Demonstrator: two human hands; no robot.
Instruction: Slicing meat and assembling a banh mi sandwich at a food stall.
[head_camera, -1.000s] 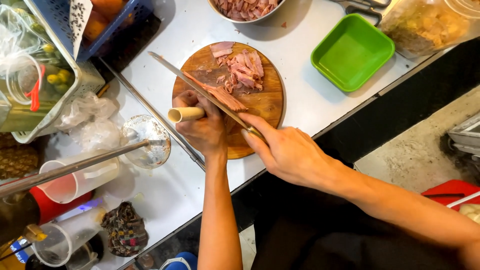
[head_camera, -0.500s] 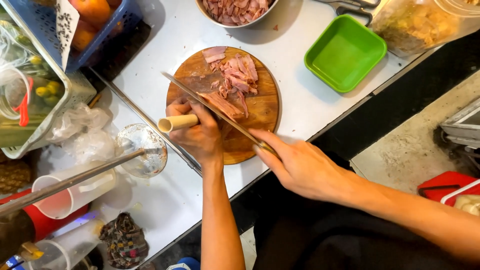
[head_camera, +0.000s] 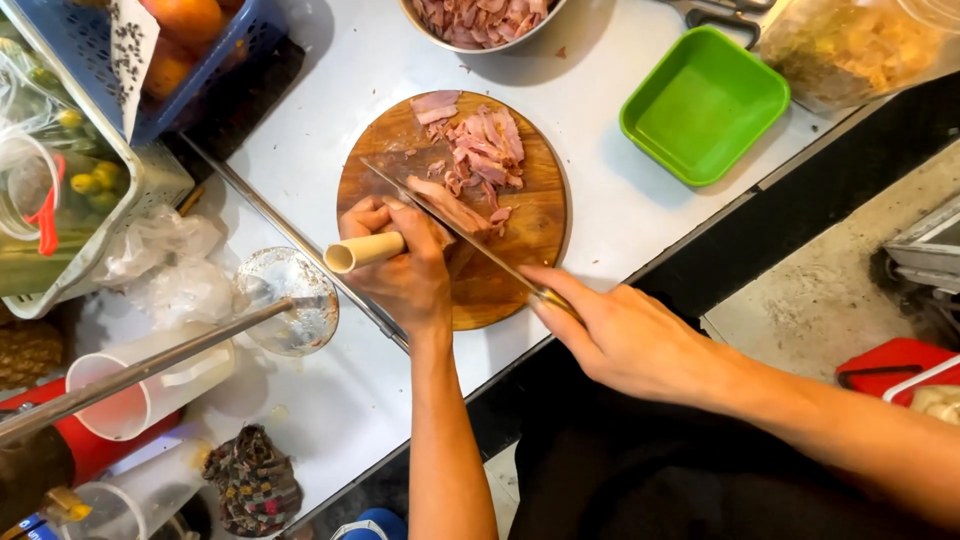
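Observation:
A round wooden cutting board (head_camera: 520, 250) lies on the white counter with sliced pink meat (head_camera: 485, 145) at its far side. My left hand (head_camera: 400, 270) rests on the board's left part. It grips a pale tube-shaped handle (head_camera: 362, 250), and its fingers press on a strip of meat (head_camera: 445, 205). My right hand (head_camera: 625, 340) holds the handle of a long knife (head_camera: 450, 225). The blade lies diagonally across the board, right against my left fingers and on the strip.
A metal bowl of cut meat (head_camera: 480, 20) stands beyond the board, and an empty green square tray (head_camera: 700, 105) to its right. Left are a blue basket with oranges (head_camera: 190, 40), plastic bags, a glass (head_camera: 285, 300) and cups. The counter edge runs diagonally below my hands.
The knife has slid a little along the board towards my right hand. Both hands stay at the board, and the view has shifted slightly.

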